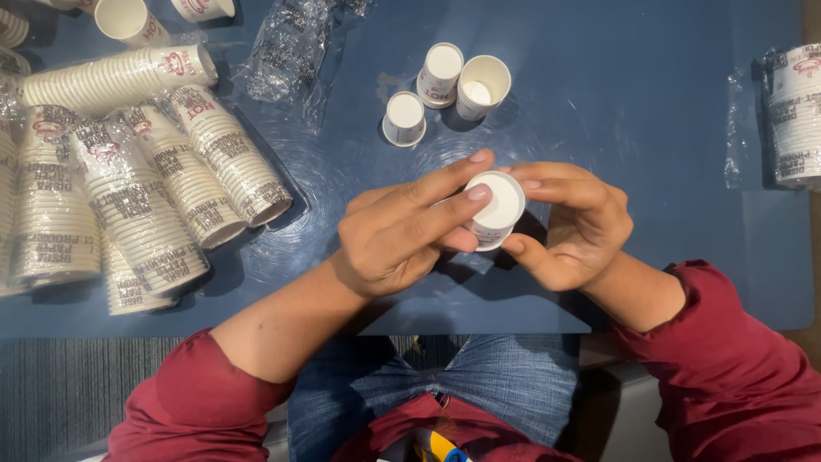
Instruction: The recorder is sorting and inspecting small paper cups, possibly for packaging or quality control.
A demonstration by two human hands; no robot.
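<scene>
Both hands meet over the blue table around one small white paper cup, held with its flat bottom facing up. My left hand grips it from the left, fingers laid across the base. My right hand cradles it from the right, thumb beneath the rim. Just beyond the hands stand three more small paper cups: one upside down, one tilted, one upright and hollow.
Several long sleeves of stacked printed paper cups lie on the left in clear wrap. A crumpled clear plastic wrapper lies at the top. Another wrapped cup stack sits at the right edge. Loose cups stand top left.
</scene>
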